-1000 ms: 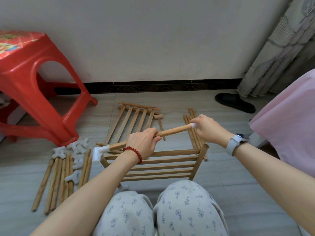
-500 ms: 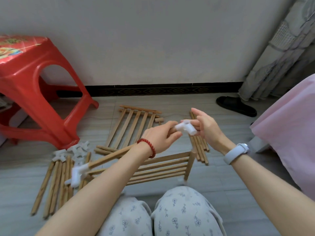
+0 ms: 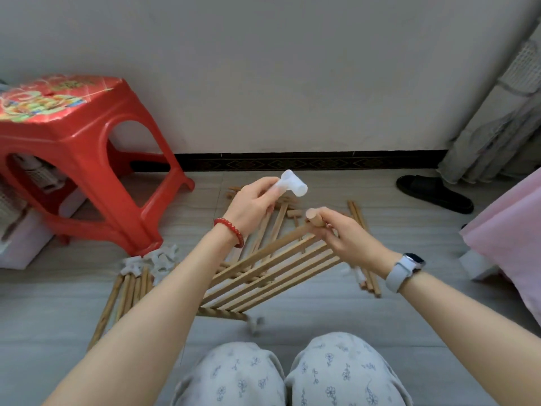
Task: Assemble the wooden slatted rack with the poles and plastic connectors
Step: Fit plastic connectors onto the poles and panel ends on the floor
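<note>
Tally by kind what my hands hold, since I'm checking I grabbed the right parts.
white plastic connector: 1, pinched by the left hand
wooden slatted panel: 1, gripped at its end pole by the right hand
Total: 2

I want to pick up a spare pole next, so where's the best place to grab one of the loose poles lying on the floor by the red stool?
Probably grip a loose pole in the bundle near its middle, coming from above with the left hand. The poles lie flat, side by side, and white connectors crowd their far ends, so the bare mid-length looks easiest to pinch free.
</note>
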Action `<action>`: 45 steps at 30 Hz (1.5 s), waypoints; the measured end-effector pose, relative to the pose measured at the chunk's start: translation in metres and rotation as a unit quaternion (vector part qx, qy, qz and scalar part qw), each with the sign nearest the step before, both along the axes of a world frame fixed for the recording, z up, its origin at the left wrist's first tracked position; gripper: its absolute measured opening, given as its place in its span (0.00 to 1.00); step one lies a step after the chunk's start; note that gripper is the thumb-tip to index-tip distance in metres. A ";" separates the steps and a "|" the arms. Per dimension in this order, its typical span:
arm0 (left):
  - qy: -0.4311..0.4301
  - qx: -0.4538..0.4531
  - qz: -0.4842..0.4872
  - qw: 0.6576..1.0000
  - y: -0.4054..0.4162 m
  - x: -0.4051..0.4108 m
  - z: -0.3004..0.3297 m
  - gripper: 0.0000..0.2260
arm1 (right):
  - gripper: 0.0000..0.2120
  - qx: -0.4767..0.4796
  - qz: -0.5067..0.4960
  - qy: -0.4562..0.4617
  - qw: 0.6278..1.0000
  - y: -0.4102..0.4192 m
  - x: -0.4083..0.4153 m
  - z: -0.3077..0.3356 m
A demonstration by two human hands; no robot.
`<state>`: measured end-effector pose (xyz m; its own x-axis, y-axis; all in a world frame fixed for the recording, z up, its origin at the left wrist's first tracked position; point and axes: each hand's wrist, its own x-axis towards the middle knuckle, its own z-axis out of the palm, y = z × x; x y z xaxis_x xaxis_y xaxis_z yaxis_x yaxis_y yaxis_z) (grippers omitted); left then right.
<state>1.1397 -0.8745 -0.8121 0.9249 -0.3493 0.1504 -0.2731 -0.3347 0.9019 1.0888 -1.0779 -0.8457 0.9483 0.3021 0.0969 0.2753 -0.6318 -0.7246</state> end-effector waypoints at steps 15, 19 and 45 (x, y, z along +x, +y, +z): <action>0.270 0.112 0.180 0.939 0.045 -0.009 -0.073 0.13 | 0.17 -0.358 0.121 -0.186 0.907 0.071 0.010 -0.046; 0.218 0.092 0.220 0.946 0.042 -0.005 -0.085 0.08 | 0.19 -0.360 0.106 -0.192 0.907 0.075 0.014 -0.053; 0.179 0.217 0.208 0.937 0.030 -0.008 -0.093 0.11 | 0.21 -0.315 0.069 -0.151 0.935 0.062 0.015 -0.055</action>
<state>1.1319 -0.8449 -0.9055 0.9587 0.0954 -0.2681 0.2558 -0.7015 0.6651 1.1038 -1.0161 -0.9008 0.8547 0.5061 0.1155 0.5168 -0.8505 -0.0977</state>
